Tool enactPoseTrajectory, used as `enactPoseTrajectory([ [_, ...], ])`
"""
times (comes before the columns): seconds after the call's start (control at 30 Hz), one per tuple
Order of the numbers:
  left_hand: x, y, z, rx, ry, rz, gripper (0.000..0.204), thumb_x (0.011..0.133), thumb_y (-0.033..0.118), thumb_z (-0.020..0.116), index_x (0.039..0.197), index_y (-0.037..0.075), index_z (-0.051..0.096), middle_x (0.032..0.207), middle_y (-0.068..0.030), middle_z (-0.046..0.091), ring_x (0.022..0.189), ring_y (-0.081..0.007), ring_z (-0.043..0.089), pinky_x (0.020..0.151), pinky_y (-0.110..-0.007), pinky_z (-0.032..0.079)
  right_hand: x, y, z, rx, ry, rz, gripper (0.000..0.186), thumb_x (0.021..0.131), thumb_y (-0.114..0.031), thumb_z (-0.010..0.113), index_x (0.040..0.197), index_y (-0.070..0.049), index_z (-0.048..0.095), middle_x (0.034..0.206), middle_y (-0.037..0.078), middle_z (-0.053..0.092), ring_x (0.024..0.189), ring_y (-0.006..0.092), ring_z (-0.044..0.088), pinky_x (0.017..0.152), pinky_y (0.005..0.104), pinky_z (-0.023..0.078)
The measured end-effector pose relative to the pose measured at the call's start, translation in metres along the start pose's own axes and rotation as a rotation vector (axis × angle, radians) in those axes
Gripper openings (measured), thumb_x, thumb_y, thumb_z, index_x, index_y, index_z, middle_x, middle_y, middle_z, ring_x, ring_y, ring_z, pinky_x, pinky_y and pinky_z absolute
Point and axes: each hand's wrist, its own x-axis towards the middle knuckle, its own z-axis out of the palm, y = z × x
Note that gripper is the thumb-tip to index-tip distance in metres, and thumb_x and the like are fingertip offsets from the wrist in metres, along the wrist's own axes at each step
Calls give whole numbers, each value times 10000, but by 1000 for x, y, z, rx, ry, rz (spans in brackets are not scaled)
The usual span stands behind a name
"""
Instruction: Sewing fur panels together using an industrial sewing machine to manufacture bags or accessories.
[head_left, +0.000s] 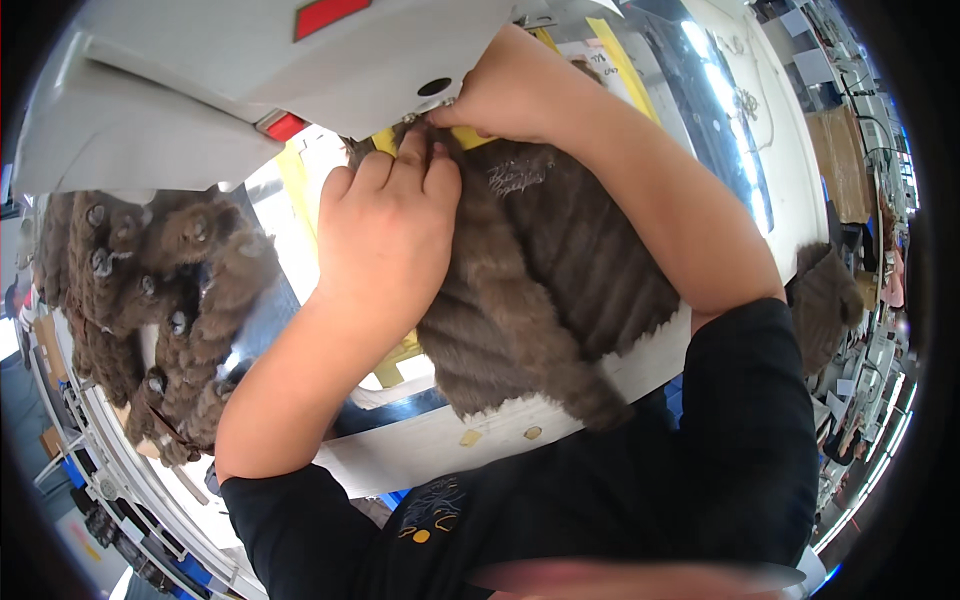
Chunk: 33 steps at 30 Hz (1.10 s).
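A grey-white sewing machine (180, 90) with red patches spans the upper left, over brown fur pieces (590, 260) with pale ragged edges and marks on the darker one. My left hand (388, 235) presses on the fur just below the machine head, fingers bent and bunched on it. My right hand (515, 90) reaches in from the right and grips the fur at the head, thumb beside my left fingertips; its other fingers are partly hidden. Yellow tape strips (620, 55) mark the work surface. The exact contact point under the head is hard to make out.
A heap of brown fur pieces (125, 290) lies at the left. Another fur piece (820, 310) sits at the right edge of the white table (375, 460). A cardboard sheet (838, 165) and cluttered racks line the far right.
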Motion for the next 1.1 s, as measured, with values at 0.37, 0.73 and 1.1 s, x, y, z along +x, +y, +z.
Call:
enactPoseTrajectory([
  [0.37,5,-3,7,-43,30,-38,142,806,115,631,944,84,645,1170,-137,754,870,-237,673,761,-372,500,12,12,4,67,111,-331,321,886,-212,701,1159,-45,710,1147,217,712,1106,359,680,938,423,542],
  [0.73,1,2,5,-46,2,-61,231,826,103,629,1049,72,680,1233,-176,732,889,-267,690,776,-387,532,8,-6,-6,67,44,-325,344,933,-235,652,1225,-63,710,1159,230,725,1100,395,691,924,443,550],
  [1.1,7,3,5,3,-21,-63,137,823,98,618,959,83,615,1246,-184,726,849,-271,694,738,-392,552,-23,-10,-11,107,107,-57,161,824,-112,657,908,-3,741,910,169,758,905,363,729,826,454,577],
])
